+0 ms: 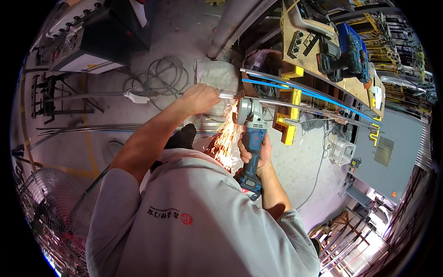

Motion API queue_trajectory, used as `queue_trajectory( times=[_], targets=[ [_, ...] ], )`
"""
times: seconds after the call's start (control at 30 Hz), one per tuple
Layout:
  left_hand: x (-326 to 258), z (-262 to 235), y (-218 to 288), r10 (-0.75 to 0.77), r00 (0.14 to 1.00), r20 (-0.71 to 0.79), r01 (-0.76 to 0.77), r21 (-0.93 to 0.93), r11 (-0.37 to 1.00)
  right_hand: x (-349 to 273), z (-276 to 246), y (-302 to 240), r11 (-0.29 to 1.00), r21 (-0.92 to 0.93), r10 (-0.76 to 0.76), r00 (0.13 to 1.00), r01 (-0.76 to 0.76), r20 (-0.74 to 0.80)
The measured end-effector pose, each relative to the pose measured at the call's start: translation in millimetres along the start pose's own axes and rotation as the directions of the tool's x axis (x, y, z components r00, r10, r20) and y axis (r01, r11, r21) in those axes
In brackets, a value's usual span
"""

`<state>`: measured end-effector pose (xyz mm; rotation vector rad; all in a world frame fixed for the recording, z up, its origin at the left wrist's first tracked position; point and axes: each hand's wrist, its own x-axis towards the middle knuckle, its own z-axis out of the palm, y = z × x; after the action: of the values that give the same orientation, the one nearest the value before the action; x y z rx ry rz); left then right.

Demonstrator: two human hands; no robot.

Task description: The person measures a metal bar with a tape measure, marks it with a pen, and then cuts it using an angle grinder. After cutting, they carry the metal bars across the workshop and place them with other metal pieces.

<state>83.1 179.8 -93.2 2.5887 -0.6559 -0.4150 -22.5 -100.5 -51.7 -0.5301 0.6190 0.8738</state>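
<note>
The left hand (201, 98) has its grip closed around a thin metal bar (226, 95), which runs left to right across the far half of the scene. The right hand (264, 156) has its grip wrapped around the body of a blue angle grinder (254, 138), whose wheel end points far and meets the bar just right of the left hand. Sparks (223, 145) (a bright orange spray) stream toward the near side, left of the grinder. Yellow supports (288, 133) stand to the right; on the far right, a wooden counter (304, 60) carries power drills (353, 55).
</note>
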Motion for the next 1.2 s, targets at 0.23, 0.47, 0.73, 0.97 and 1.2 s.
queue_trajectory(
  times=[0.23, 0.47, 0.73, 0.97, 1.2],
  targets=[
    [3.0, 2.7, -8.9, 0.000, 1.000, -0.001, 0.000, -0.112, 0.994, 2.0, -5.1, 0.7, 1.000, 0.021, 0.005, 0.994, -0.007, 0.108],
    [3.7, -6.7, -10.4, -0.007, 0.998, 0.065, 0.019, -0.191, 0.981, 1.9, -14.1, 1.4, 0.998, 0.045, 0.042, 0.997, -0.045, 0.072],
    [4.3, -7.2, -22.9, 0.027, 0.995, 0.100, 0.001, -0.269, 0.963, 7.5, -19.6, 2.7, 0.998, 0.015, 0.051, 0.995, -0.053, 0.090],
    [-5.1, -12.4, -14.3, -0.059, 0.990, 0.127, 0.076, -0.139, 0.987, 7.7, -15.6, 2.5, 0.997, 0.039, 0.067, 0.995, -0.070, 0.078],
    [-7.0, -8.6, -24.5, -0.159, 0.987, 0.015, 0.160, -0.168, 0.973, 0.7, -25.6, 5.6, 0.995, 0.048, 0.079, 0.991, -0.085, 0.111]
  ],
)
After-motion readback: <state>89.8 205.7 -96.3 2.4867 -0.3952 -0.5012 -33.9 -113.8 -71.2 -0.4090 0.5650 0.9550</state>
